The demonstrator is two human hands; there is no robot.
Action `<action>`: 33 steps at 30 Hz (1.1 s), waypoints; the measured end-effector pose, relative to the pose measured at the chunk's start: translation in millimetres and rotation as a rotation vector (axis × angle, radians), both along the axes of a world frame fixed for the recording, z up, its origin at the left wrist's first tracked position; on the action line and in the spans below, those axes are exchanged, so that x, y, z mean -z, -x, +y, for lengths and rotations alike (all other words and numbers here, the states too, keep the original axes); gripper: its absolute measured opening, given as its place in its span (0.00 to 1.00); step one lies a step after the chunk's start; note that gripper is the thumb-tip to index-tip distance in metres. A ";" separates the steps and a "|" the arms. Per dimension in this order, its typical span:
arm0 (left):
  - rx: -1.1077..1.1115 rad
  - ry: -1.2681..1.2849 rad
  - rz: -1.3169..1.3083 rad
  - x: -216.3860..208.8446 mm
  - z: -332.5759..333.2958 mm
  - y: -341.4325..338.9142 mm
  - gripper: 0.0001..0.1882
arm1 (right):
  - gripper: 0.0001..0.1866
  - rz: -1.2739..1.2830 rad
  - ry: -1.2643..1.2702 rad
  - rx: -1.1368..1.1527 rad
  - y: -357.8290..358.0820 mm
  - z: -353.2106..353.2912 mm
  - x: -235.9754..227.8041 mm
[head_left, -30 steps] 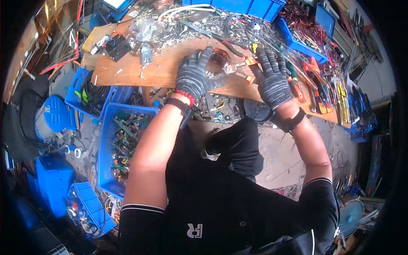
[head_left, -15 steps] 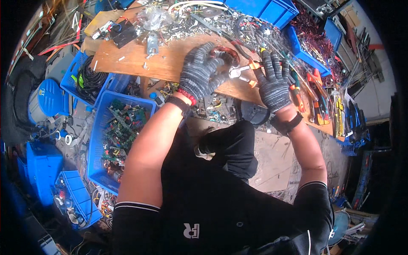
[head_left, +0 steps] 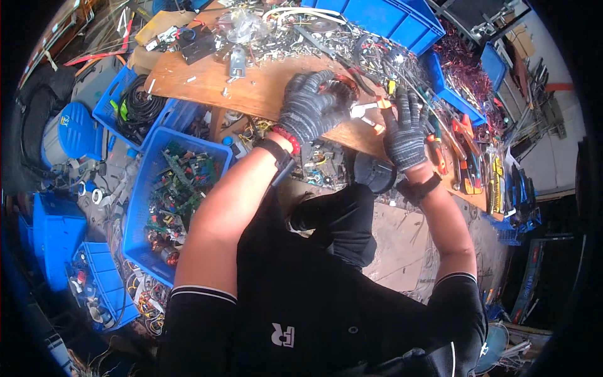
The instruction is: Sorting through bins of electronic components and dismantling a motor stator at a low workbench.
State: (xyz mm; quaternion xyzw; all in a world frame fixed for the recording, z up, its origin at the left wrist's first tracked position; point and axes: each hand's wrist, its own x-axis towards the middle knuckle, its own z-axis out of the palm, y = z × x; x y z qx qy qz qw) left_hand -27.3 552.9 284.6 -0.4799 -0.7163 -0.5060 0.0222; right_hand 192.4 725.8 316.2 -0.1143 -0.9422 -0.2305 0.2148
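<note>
— How to describe the hands?
— Apart, both in grey striped gloves (head_left: pixel 405 147). Gripping a ring-shaped copper coil (head_left: pixel 345 85) with the left hand (head_left: pixel 305 110), over the middle of the wooden counter (head_left: pixel 207 85). Touching orange-handled pliers (head_left: pixel 382 103) with the right hand (head_left: pixel 404 129), over the counter's right part; impossible to tell whether closed round the handles.
— And lying nearby?
— Along the counter's far side, a wide spread of small metal scrap (head_left: pixel 282 47). On the counter's left part, a grey metal housing (head_left: pixel 237 63) and a flat black piece (head_left: pixel 198 48). At the counter's right end, a row of hand tools (head_left: pixel 468 160).
— Anything farther out?
— At the counter's far edge, a large blue crate (head_left: pixel 377 24). Past the counter's far right, a blue bin (head_left: pixel 463 108) of reddish wire (head_left: pixel 468 60). Below the counter's left end, a blue basket (head_left: pixel 143 213) full of circuit boards (head_left: pixel 182 182). Left of the counter, coiled black cable (head_left: pixel 143 100).
</note>
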 end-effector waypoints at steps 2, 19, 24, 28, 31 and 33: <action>-0.102 0.001 0.270 0.7 2.8 -7.6 0.20 | 0.33 0.024 0.043 0.064 -10.1 -4.9 -3.0; -0.037 0.477 0.644 -41.0 20.4 16.3 0.19 | 0.29 0.556 2.109 -0.041 -94.4 -149.5 15.4; 0.158 0.530 0.679 -39.8 21.4 37.6 0.13 | 0.28 0.521 2.551 0.018 -101.0 -180.1 45.5; 0.499 0.470 0.563 -35.2 10.1 63.7 0.13 | 0.27 0.510 2.621 -0.063 -101.5 -186.0 55.9; 0.548 0.350 -0.601 -33.6 1.7 73.8 0.21 | 0.26 0.511 2.545 -0.078 -102.7 -180.9 52.2; 0.588 0.313 -0.460 -30.9 -5.7 71.4 0.23 | 0.25 0.578 2.489 -0.137 -103.8 -172.5 43.2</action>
